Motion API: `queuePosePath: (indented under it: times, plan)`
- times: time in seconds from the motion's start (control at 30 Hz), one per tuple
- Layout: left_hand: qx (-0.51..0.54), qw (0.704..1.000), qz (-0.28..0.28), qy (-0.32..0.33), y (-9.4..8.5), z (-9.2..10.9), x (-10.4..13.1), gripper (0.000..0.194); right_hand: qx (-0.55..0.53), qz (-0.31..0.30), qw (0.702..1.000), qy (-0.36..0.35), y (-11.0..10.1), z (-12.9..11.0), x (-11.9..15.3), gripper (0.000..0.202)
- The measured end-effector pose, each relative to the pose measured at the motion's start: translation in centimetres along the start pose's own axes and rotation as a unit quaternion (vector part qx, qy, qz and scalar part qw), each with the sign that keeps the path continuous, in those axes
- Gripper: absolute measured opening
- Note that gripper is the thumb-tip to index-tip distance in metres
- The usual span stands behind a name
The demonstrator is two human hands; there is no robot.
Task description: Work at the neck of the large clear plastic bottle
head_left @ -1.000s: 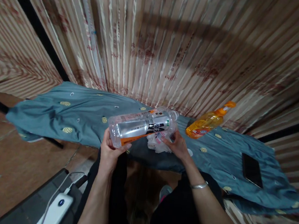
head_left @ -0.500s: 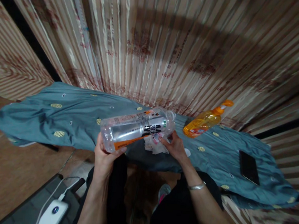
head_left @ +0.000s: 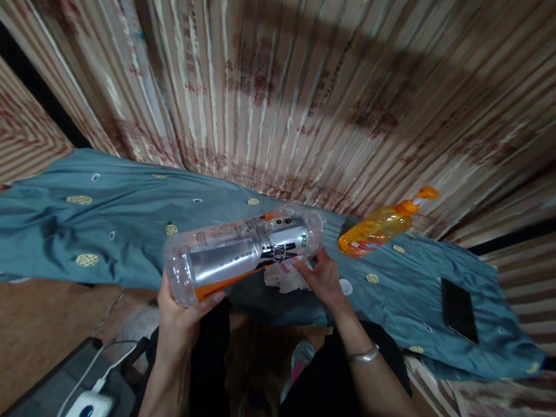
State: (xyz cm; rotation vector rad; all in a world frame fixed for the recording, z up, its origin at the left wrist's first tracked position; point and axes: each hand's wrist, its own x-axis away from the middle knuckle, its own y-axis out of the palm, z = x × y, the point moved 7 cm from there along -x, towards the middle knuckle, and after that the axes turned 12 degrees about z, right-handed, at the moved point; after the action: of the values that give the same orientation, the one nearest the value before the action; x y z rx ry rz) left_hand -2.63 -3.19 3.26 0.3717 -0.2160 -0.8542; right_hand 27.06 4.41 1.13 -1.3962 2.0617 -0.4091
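A large clear plastic bottle (head_left: pixel 233 250) with a silver, orange and black label lies slanted across both my hands, its neck towards the upper right. My left hand (head_left: pixel 183 311) grips the base end, thumb along the lower side. Near the neck end, my right hand (head_left: pixel 320 277) holds the bottle's underside, and its far fingers are hidden behind the plastic. Below the bottle, by my right fingers, a crumpled whitish wrapper or tissue (head_left: pixel 284 279) rests on the cloth. A small white round cap (head_left: pixel 346 287) lies just right of my right hand.
An orange pump bottle (head_left: pixel 378 230) stands at the back right of the teal cloth-covered bench (head_left: pixel 131 218). Farther right lies a black phone (head_left: pixel 460 311). Pleated curtain (head_left: pixel 296 90) hangs behind the bench. At lower left, a white power bank (head_left: pixel 88 409) with a cable sits on a dark surface.
The base end of the bottle has come nearer and to the left, along with my left hand. The whole view has shifted slightly. Both hands keep their hold.
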Motion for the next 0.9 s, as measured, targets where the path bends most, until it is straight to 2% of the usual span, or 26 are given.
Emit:
queuePosePath:
  times: [0.17,0.9]
  plan:
    - [-0.009,1.0,-0.008,-0.003,-0.6,-0.4,-0.1,0.085,-0.003,-0.003,1.0,-0.013,0.1,0.0,0.2,0.062]
    - [-0.042,0.999,0.011,-0.029,-1.8,-1.2,-0.1,0.098,0.043,0.012,0.999,-0.03,-0.2,0.2,0.5,0.049]
